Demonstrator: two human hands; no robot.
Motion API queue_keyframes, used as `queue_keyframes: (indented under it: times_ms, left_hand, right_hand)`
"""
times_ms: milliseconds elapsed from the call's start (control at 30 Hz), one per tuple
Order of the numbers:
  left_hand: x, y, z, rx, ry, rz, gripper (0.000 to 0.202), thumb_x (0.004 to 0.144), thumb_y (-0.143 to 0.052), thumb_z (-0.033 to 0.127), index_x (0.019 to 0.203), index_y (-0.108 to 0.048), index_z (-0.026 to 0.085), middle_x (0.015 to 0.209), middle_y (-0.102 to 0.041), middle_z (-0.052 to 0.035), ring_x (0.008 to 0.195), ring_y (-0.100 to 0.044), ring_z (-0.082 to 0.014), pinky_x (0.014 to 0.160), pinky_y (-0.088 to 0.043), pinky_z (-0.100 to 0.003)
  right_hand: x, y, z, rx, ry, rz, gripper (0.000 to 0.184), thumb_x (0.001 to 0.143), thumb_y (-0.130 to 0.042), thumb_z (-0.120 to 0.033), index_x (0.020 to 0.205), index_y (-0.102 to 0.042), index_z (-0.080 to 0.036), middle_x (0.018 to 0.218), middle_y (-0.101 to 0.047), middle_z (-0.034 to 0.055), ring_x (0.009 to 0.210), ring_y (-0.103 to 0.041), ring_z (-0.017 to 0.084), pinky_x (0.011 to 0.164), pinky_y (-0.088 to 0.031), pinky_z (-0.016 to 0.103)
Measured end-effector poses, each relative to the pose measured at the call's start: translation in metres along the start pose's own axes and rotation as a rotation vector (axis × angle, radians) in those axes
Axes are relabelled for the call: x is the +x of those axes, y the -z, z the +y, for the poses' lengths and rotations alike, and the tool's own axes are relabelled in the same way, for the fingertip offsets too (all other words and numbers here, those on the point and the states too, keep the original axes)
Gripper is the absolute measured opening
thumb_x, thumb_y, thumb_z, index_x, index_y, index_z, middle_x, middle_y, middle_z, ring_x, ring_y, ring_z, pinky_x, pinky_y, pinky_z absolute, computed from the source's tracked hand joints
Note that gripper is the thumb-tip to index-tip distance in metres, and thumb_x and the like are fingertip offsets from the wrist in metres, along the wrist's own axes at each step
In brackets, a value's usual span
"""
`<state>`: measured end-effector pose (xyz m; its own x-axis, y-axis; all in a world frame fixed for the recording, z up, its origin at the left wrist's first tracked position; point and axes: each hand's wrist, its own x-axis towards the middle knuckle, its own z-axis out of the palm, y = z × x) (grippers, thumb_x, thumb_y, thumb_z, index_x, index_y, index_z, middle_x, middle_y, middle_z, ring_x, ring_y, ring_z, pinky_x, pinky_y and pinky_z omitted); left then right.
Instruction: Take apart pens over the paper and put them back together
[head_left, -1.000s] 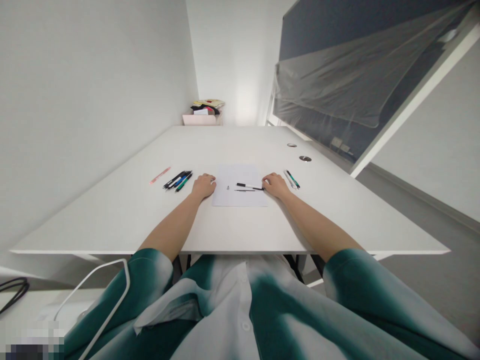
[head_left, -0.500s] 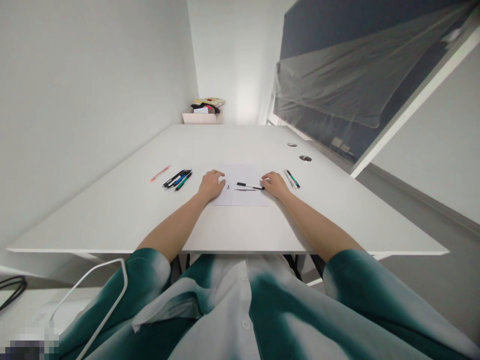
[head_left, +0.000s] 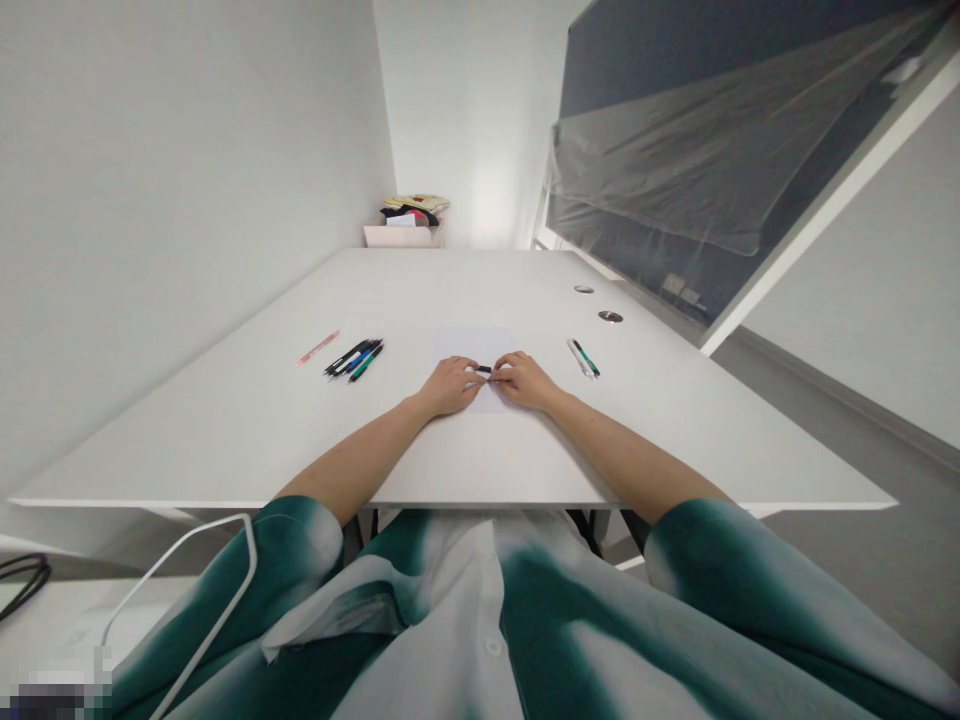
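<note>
My left hand and my right hand meet over a white sheet of paper. The fingers of both hands are closed in a pinch around a thin dark pen refill, of which only a short bit shows between the fingertips. Just beyond it lies a pen part with a black end; the fingers cover the rest of it. A small tip that lay on the paper is hidden by my left hand.
Several pens lie in a bunch on the left, beside a pink pen. Two pens rest to the right on the white table. A box of folded things stands at the far end; a film-covered panel leans at right.
Both hands have moved inward and come together over the middle of the paper. Their fingers have closed on the refill, covering most of the pen parts.
</note>
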<state>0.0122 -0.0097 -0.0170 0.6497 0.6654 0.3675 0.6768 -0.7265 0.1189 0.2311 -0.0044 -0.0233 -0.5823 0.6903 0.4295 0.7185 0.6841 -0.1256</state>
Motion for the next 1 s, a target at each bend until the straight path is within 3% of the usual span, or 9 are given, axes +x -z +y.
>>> queue_keyframes:
  times_ms: [200, 333, 600, 1000]
  left_hand:
    - [0.0, 0.001, -0.003, -0.007, 0.031, 0.048, 0.02, 0.087, -0.057, 0.026, 0.091, -0.076, 0.022, 0.115, -0.068, -0.0081, 0.113, -0.057, -0.0257, 0.101, -0.044, -0.045]
    - [0.0, 0.001, -0.003, 0.0, 0.067, 0.038, 0.019, 0.086, -0.058, 0.026, 0.09, -0.075, 0.022, 0.114, -0.068, -0.0075, 0.111, -0.058, -0.026, 0.1, -0.044, -0.044]
    - [0.002, 0.001, -0.004, -0.02, 0.149, 0.014, 0.018, 0.085, -0.058, 0.025, 0.085, -0.075, 0.022, 0.114, -0.069, -0.0058, 0.112, -0.058, -0.0256, 0.102, -0.044, -0.043]
    - [0.002, 0.003, -0.001, -0.037, 0.136, 0.028, 0.019, 0.084, -0.056, 0.023, 0.085, -0.075, 0.022, 0.112, -0.07, -0.0075, 0.111, -0.059, -0.0269, 0.102, -0.044, -0.046]
  right_hand:
    - [-0.001, 0.004, -0.005, -0.039, -0.086, 0.031, 0.019, 0.081, -0.061, -0.018, 0.088, -0.078, -0.018, 0.105, -0.068, 0.0118, 0.103, -0.055, 0.028, 0.088, -0.041, 0.039]
    - [0.001, 0.0, -0.01, -0.02, -0.081, 0.023, 0.019, 0.084, -0.062, -0.022, 0.094, -0.077, -0.02, 0.108, -0.067, 0.0108, 0.105, -0.054, 0.027, 0.089, -0.041, 0.038]
    - [0.005, -0.004, -0.011, -0.006, -0.158, -0.035, 0.014, 0.086, -0.062, -0.021, 0.088, -0.076, -0.018, 0.105, -0.068, 0.0107, 0.102, -0.056, 0.026, 0.09, -0.041, 0.037]
    - [0.006, -0.001, -0.019, -0.025, -0.072, -0.031, 0.015, 0.088, -0.06, -0.02, 0.091, -0.075, -0.018, 0.107, -0.068, 0.0123, 0.105, -0.056, 0.027, 0.09, -0.041, 0.038]
